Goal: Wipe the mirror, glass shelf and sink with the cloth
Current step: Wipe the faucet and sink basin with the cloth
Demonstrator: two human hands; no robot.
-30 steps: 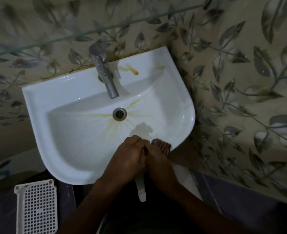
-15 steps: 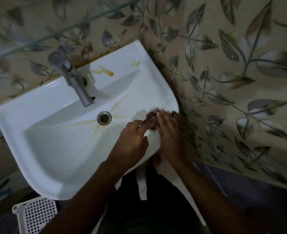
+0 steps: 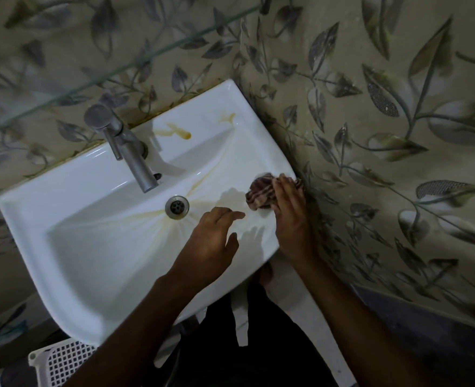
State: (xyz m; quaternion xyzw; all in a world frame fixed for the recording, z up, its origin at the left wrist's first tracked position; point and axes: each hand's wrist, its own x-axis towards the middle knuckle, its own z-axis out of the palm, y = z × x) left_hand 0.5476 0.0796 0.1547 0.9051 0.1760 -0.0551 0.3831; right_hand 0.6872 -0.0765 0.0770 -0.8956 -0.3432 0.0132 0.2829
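Head view: sink (image 3: pixel 71 247) step in hand. Right hand (image 3: pixel 289 216), fingers flat, presses cloth (image 3: pixel 261 192) on rim at 3 o'clock. Left hand (image 3: pixel 211 241) loose, empty. Next, probably: sweep toward stains (image 3: pixel 179 132) at 12 o'clock.

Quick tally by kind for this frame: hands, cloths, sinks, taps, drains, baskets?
hands: 2, left and right
cloth: 1
sink: 1
tap: 1
drain: 1
white basket: 1
Total: 7
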